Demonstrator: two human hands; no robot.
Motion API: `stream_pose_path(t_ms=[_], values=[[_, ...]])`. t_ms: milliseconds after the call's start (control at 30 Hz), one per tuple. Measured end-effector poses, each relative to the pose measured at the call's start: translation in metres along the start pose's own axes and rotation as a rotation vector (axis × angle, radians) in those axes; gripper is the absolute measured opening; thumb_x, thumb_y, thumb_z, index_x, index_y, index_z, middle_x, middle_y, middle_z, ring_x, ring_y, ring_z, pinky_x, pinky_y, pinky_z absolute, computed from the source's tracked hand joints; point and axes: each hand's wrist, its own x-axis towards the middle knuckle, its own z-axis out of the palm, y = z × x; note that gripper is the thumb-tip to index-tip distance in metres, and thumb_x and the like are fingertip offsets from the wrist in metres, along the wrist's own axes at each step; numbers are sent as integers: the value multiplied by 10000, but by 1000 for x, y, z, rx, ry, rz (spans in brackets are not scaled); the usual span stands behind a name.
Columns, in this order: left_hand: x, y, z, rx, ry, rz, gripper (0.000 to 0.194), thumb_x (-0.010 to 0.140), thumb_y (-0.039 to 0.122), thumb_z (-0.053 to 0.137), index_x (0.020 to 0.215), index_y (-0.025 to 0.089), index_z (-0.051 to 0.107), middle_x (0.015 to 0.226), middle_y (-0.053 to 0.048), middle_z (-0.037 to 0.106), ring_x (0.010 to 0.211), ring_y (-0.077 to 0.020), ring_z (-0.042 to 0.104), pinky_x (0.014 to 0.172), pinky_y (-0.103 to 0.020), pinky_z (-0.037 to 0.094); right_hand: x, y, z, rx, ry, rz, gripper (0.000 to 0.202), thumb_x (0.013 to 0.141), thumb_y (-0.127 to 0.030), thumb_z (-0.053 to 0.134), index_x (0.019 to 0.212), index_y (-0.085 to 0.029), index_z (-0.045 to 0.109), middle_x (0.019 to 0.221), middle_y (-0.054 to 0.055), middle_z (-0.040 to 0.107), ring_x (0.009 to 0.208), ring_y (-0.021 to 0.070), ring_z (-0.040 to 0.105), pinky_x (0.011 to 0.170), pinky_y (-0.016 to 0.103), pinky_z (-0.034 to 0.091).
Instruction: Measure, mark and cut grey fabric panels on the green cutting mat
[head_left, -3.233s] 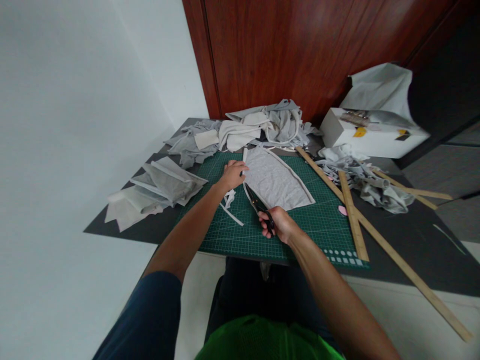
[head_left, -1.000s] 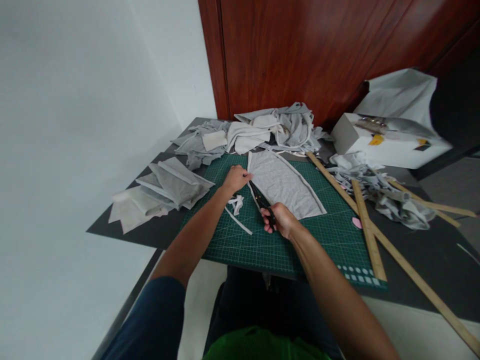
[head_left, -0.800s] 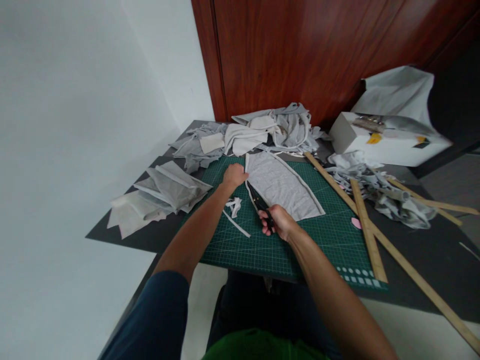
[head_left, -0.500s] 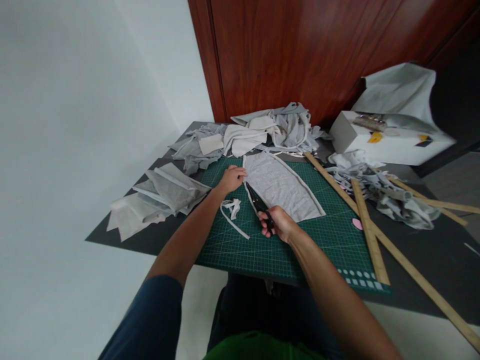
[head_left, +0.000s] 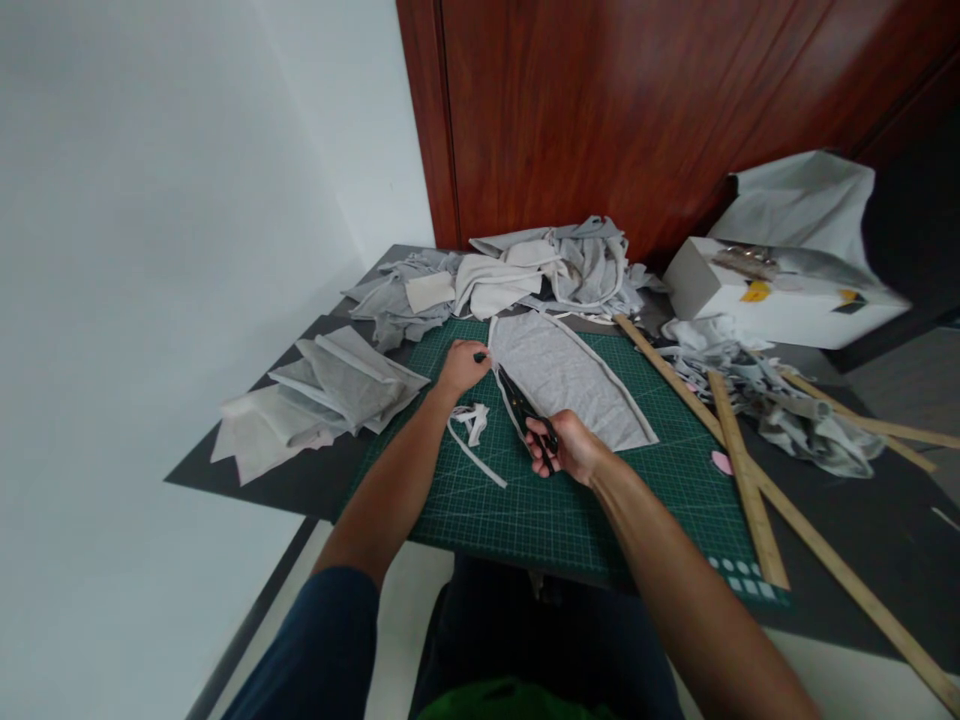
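Observation:
A grey fabric piece point(head_left: 566, 370) with a pale raised border lies flat on the green cutting mat point(head_left: 480, 520). My left hand point(head_left: 465, 368) is closed at its left edge, thumb and finger pinching the border. In my right hand point(head_left: 559, 442) are black-handled scissors point(head_left: 523, 403), their dark blades pointing up and left along that same edge, tips close to my left fingers. Whether the blades are parted is hard to see. Below my left hand, a cut white fabric strip point(head_left: 478, 465) curls on the mat beside a small crumpled scrap point(head_left: 472, 420).
Folded grey fabric point(head_left: 349, 375) lies at the left, and a heap of cloth point(head_left: 525, 265) lines the back. Wooden rulers point(head_left: 742, 480) cross at the right near fabric scraps point(head_left: 806, 410). A white box point(head_left: 787, 290) stands behind them. A pink scrap point(head_left: 721, 462) rests on the mat.
My left fingers, stretched over the fabric's edge before, have curled into a pinch there. The scissors remain in my right hand near the same edge. The whole view has shifted slightly.

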Motion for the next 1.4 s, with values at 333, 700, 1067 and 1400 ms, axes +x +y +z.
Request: stream_pose_path(t_ms=[333,700,1067,1400], values=[[0,0,2,-4,9,-14,186,809,117,691,886,237,811,1101,-53,818,1106,-241,743,1132,-426,479,16,-8,12,7,65,-6,257,926,-274,510,690,-186,556,529,6,521,440,143,539,426,243,422],[-1,2,0,7,2,-8,146,819,126,695,856,224,797,1083,-57,819,1095,-239,745,1115,-403,483,24,-8,16,15,78,-37,220,908,-279,519,705,-198,540,521,0,519,425,140,532,415,238,407],[-1,5,-2,9,5,-14,118,822,139,712,829,230,788,1053,-47,821,1069,-234,747,1101,-396,489,34,-9,20,27,102,-63,197,876,-277,537,691,-210,519,521,1,514,432,144,525,410,243,402],[0,1,0,55,17,4,168,880,153,649,814,221,787,1013,-55,820,1033,-218,746,1074,-359,497,42,-16,22,1,126,-65,193,875,-220,509,682,-211,508,534,-12,499,428,127,507,406,228,375]])
